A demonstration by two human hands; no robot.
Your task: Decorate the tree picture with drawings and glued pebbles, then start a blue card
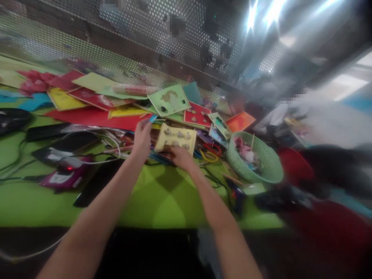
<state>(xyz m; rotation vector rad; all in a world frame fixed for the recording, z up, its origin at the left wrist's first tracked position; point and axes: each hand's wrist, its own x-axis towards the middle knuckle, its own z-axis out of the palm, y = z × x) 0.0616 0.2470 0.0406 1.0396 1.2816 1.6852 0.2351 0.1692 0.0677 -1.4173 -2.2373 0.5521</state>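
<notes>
Pale-yellow rectangular card w/ grey lumpy pcs in rows [175, 138] is lying L of the pale-green perforated plastic basket [271, 164]. R. hand [181, 155] is resting on card's near edge, fingers curled, prob. steadying it; blur is hiding whether it's gripping. L. hand [142, 138], farther L of basket, is bunching its fingertips by a small bright-blue pc [153, 118]; can't tell if pinched. Dark-blue pistol-shaped tool [238, 193] is lying nearside of basket, prob. limiting access. Light-green brown-patched card [171, 101] is lying behind-L of basket.
</notes>
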